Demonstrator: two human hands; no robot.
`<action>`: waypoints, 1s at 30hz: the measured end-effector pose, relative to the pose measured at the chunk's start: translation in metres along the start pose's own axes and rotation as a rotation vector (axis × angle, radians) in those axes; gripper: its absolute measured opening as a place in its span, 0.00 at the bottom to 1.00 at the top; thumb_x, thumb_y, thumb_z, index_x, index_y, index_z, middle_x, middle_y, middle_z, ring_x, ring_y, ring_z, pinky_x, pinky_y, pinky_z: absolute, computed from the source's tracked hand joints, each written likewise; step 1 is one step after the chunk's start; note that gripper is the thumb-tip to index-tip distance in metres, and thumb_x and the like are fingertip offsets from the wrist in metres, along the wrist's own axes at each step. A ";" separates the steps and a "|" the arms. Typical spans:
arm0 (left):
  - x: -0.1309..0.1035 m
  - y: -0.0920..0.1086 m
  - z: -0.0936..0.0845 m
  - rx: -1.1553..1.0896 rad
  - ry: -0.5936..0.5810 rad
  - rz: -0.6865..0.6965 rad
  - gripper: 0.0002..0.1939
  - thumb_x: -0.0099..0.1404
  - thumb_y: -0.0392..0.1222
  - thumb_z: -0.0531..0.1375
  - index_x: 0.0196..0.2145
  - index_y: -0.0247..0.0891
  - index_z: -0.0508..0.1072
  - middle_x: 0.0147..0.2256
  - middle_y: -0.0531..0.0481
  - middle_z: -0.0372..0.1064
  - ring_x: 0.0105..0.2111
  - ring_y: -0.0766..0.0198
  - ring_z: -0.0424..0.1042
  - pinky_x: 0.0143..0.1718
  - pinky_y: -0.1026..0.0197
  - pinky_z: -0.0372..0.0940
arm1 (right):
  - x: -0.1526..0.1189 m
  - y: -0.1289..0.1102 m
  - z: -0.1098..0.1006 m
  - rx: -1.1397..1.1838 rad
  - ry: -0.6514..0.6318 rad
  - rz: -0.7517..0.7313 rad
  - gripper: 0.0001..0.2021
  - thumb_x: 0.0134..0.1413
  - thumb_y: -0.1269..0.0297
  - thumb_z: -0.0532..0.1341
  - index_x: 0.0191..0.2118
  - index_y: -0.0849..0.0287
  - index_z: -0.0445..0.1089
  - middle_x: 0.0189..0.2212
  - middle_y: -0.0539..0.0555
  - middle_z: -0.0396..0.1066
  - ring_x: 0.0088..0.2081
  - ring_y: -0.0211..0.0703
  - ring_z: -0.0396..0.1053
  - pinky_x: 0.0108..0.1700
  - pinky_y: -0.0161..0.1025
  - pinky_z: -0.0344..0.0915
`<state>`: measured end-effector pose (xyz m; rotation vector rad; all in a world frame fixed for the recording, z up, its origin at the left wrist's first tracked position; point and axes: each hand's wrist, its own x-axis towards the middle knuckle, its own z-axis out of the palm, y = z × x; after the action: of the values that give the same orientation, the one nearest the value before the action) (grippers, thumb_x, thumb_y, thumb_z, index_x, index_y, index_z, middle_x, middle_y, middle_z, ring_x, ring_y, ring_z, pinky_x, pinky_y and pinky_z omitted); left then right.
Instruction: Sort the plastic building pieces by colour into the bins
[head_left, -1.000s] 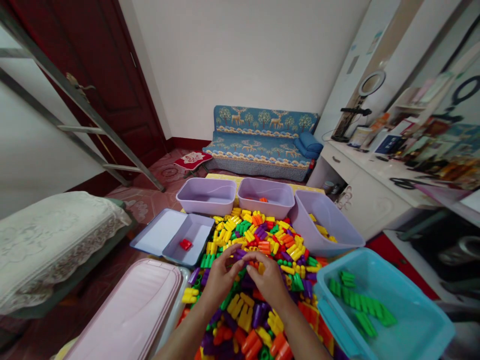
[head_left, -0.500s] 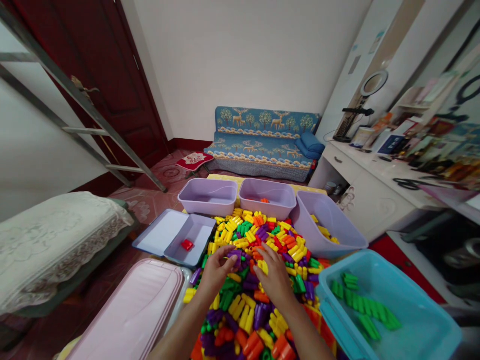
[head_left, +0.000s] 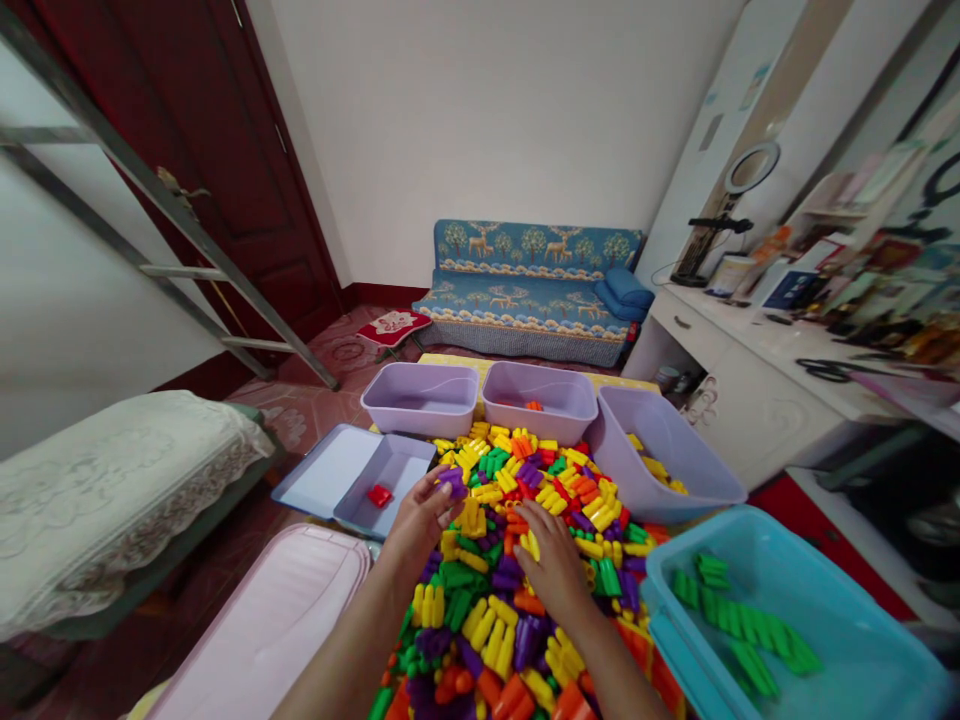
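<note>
My left hand (head_left: 424, 515) is closed on a purple plastic building block (head_left: 451, 482), raised above the left side of the block pile beside the blue-grey bin. My right hand (head_left: 553, 565) reaches over the middle of the pile with its fingers bent and apart. A yellow block (head_left: 531, 545) shows in the gap between its thumb and fingers, and I see no firm grip on it. Around both hands spreads a heap of loose blocks (head_left: 491, 632) in yellow, green, purple, orange and red. The blue-grey bin (head_left: 352, 518) contains a red block (head_left: 379, 495).
Behind the pile stand a lilac bin (head_left: 420, 415), a second lilac bin (head_left: 540, 418) with orange inside, and a third (head_left: 675, 480) holding yellow blocks. At right, a turquoise bin (head_left: 675, 640) holds green blocks. A pink lid (head_left: 277, 620) lies at left.
My left hand has moved left and slightly up with the purple block, towards the blue-grey bin. My right hand stays nearly in place over the pile. The view has shifted slightly.
</note>
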<state>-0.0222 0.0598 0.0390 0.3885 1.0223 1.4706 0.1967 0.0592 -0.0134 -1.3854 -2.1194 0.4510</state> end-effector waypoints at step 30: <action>0.035 0.018 -0.008 0.798 -0.109 0.410 0.22 0.55 0.48 0.63 0.46 0.36 0.74 0.44 0.42 0.74 0.44 0.53 0.73 0.44 0.52 0.68 | -0.002 -0.002 0.002 -0.021 0.004 0.016 0.24 0.53 0.70 0.57 0.57 0.55 0.64 0.58 0.55 0.64 0.59 0.51 0.60 0.62 0.55 0.55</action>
<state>-0.0465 0.0919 0.0370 1.2950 1.4765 1.3129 0.1945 0.0568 -0.0148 -1.4148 -2.1168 0.4325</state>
